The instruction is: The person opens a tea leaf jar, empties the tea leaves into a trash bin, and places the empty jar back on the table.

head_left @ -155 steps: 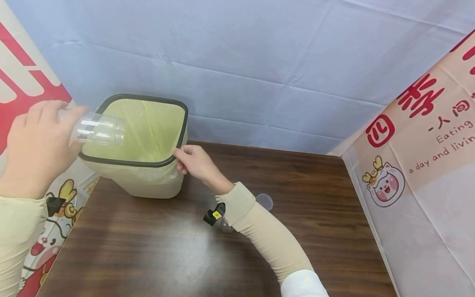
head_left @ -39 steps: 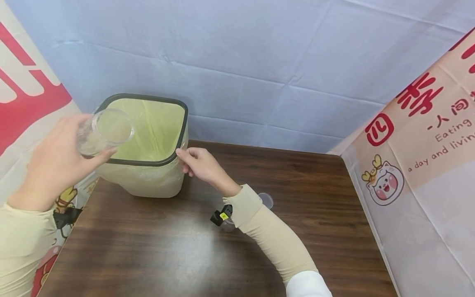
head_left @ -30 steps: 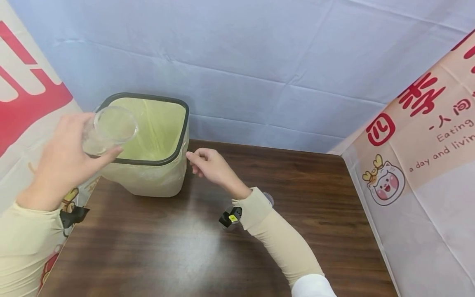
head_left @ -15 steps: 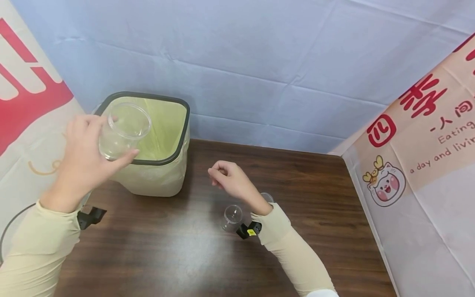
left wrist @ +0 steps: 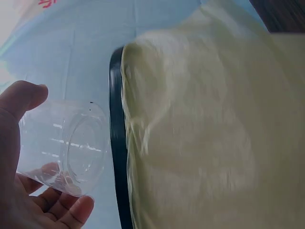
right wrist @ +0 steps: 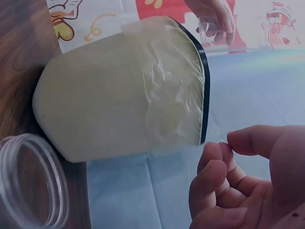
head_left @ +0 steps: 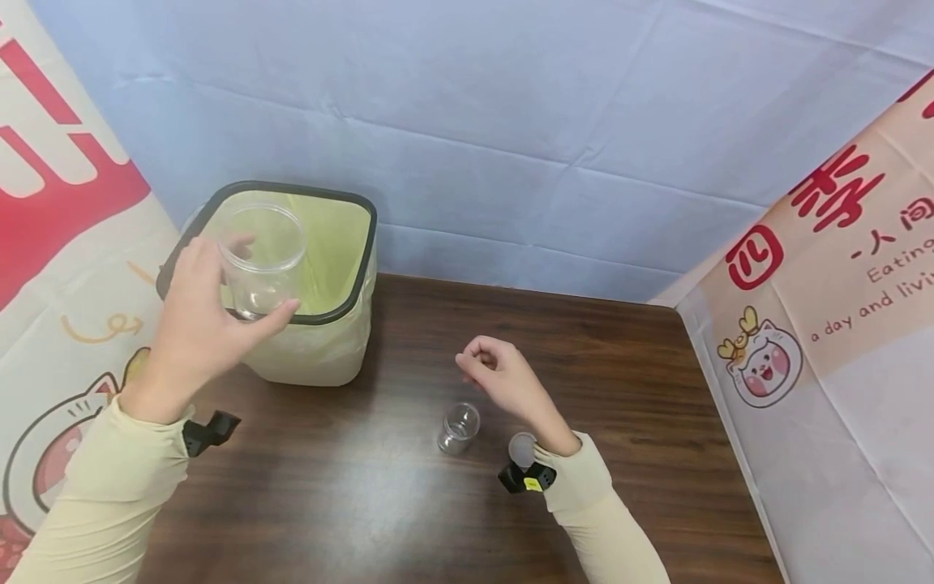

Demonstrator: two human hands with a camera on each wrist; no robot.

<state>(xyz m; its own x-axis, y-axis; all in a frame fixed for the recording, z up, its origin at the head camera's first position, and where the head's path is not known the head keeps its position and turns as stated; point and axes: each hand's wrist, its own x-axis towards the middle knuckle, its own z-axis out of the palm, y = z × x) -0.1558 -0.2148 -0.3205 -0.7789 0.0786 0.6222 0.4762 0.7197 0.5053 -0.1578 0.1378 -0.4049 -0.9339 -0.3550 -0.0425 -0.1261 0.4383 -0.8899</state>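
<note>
My left hand [head_left: 200,316] grips a clear plastic jar [head_left: 263,280], mouth upward, over the near left part of the trash bin [head_left: 317,357]. The left wrist view shows thumb and fingers around the jar's side, close to the bin's dark rim [left wrist: 118,138]. Nothing shows inside the jar. My right hand [head_left: 503,377] hovers right of the bin with loosely curled fingers, holding nothing. Just below it on the table stands a smaller clear jar [head_left: 458,430]. A flat round clear lid [head_left: 521,448] lies beside my right wrist, partly covered by it.
A pale yellow-green bag [head_left: 336,243] lines the bin, folded over its rim. The bin stands at the back left of the brown wooden table [head_left: 350,495]. Behind it hangs a light blue cloth [head_left: 474,138], with printed banners [head_left: 824,324] at both sides.
My right hand let go of the bin's rim and moved right and nearer. My left hand brought the jar right, turning it from lying sideways to mouth up. The small jar is now uncovered.
</note>
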